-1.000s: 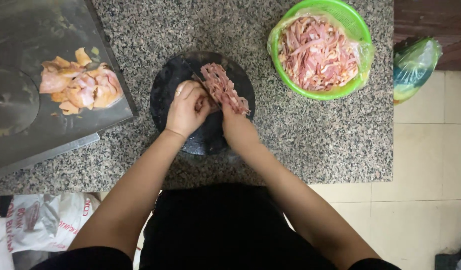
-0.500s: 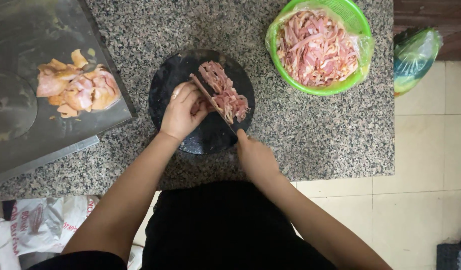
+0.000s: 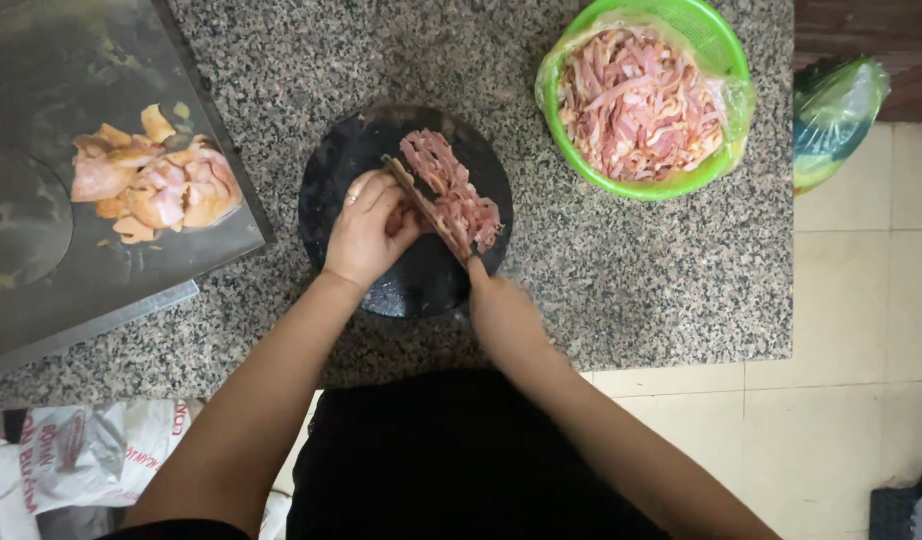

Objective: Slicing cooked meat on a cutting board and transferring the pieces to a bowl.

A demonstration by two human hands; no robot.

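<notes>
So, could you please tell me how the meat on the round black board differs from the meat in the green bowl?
The meat on the round black cutting board is a small loose strip; the meat in the green plastic-lined bowl is a far bigger heap. The board's lies flat and bare, the bowl's piled. Both are pink, cut in strips.

Up and to the right of the hands stands a green bowl (image 3: 716,50) lined with clear plastic, full of pink meat strips (image 3: 636,105). Far left lies a metal tray (image 3: 41,290) bearing pale scraps (image 3: 151,185). Beyond the bowl, a bag (image 3: 831,115).
</notes>
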